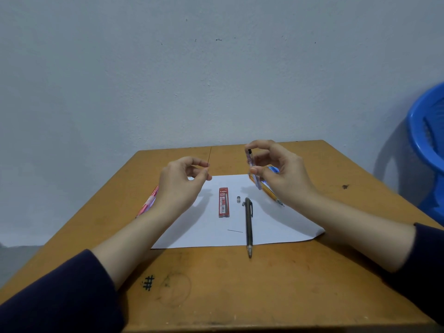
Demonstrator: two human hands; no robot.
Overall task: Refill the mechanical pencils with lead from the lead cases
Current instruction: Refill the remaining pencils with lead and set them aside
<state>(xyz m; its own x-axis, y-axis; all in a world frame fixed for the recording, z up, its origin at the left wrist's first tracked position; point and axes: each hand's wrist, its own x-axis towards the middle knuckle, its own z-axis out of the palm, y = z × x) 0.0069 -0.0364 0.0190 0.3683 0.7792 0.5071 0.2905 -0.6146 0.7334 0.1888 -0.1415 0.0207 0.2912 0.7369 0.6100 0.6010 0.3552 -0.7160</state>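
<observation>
Two hands hovered above the paper.
Right hand pinched a lead case; left hand pinched too, contents unclear; gentleness seemed wise.

You have only two things you can read here. The red lead case lying near the middle of the sheet of paper carries a bold white "2B" near its top, and above that a white brand name in script that looks like "Faster" — the finer print lower on the case is too small to make out. On the bare table, near its front edge and towards your left, a hash sign — "#" — is drawn in black ink.
</observation>
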